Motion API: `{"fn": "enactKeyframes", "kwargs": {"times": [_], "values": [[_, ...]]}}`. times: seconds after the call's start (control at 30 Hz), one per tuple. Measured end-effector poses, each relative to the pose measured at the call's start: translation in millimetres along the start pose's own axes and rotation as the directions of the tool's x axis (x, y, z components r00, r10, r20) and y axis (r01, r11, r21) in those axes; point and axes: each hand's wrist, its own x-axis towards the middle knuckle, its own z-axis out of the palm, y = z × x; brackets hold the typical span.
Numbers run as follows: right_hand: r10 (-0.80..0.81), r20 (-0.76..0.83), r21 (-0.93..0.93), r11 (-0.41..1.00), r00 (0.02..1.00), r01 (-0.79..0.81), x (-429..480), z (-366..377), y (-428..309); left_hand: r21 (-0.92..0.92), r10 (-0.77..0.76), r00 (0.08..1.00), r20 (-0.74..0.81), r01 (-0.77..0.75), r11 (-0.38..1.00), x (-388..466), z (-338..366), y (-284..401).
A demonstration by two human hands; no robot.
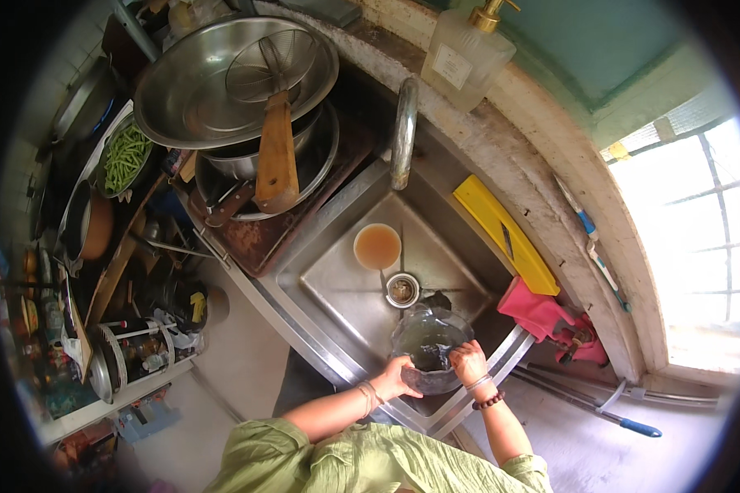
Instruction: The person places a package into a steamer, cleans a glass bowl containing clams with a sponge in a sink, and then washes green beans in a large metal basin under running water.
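My left hand grips the near-left side of a clear glass bowl with a wavy rim, thumb toward the front. My right hand has its fingers curled over the bowl's right rim; its fingertips are partly hidden. Clear liquid glints inside the bowl, which is in the near corner of a stainless steel sink. Beyond it is the sink drain, and a dark, unclear lump shows at the bowl's far edge. A small round bowl of cloudy orange-brown liquid stands beside the drain.
A chrome faucet arches over the sink. Along the right edge lie a yellow mandoline slicer and pink rubber gloves. Stacked steel basins and a wooden-handled skimmer stand at left. A soap dispenser sits on the ledge.
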Motion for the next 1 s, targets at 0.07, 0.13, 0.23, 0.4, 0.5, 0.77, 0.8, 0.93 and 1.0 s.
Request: {"fn": "enactKeyframes", "kwargs": {"times": [0.07,0.13,0.23,0.4,0.5,0.77,0.8,0.93,1.0], "values": [[-0.01,0.049,0.008,1.0,0.999,0.01,3.5,2.2,3.3,-0.052,-0.035,0.999,-0.024,0.033,0.998,3.1,-0.8,-0.1],[-0.022,0.09,0.002,1.0,0.996,0.022,6.4,4.8,4.8,-0.084,-0.051,0.998,-0.025,0.049,0.995,5.5,-3.4,-0.5],[-0.029,0.114,-0.028,0.999,0.993,0.032,8.2,10.2,6.0,-0.11,-0.082,0.995,-0.053,0.076,0.991,10.9,-5.8,-0.5],[-0.016,0.122,-0.025,1.0,0.992,0.019,6.9,16.5,6.5,-0.129,-0.086,0.994,-0.073,0.076,0.989,8.2,-5.5,0.6],[-0.018,0.12,-0.027,0.999,0.993,0.021,8.6,15.6,5.0,-0.14,-0.104,0.99,-0.096,0.09,0.986,8.0,-4.2,1.9],[-0.018,0.146,-0.025,0.999,0.989,0.022,11.7,10.9,2.4,-0.143,-0.094,0.992,-0.08,0.082,0.986,4.1,-2.4,3.6],[-0.018,0.147,-0.024,0.999,0.989,0.022,12.2,10.1,2.0,-0.154,-0.104,0.99,-0.094,0.088,0.984,3.7,-0.9,4.4],[-0.025,0.135,-0.007,1.0,0.991,0.026,14.2,8.8,1.6,-0.167,-0.119,0.989,-0.088,0.103,0.98,4.6,-1.6,4.9],[-0.029,0.139,-0.016,0.999,0.99,0.032,15.3,7.7,1.5,-0.162,-0.101,0.992,-0.079,0.087,0.983,5.3,-3.4,4.2]]}}
